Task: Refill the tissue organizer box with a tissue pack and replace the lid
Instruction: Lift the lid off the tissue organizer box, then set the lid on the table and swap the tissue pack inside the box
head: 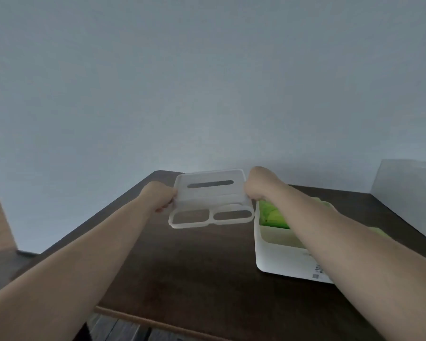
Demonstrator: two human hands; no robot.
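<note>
Both hands hold a white translucent lid [210, 198] with a long slot and two oval openings, lifted above the dark table at its far middle. My left hand [159, 196] grips the lid's left edge. The lid's right edge is pinched by my right hand [256, 184]. The white organizer box [278, 257] stands open to the right of the lid, partly under my right forearm. A green tissue pack [272, 215] lies inside the box's far compartment.
The dark wooden table [194, 271] runs to a pale wall behind. A white box-like object [408, 193] stands at the far right. The table's left edge drops to the floor [0, 267], and its near edge has a light trim.
</note>
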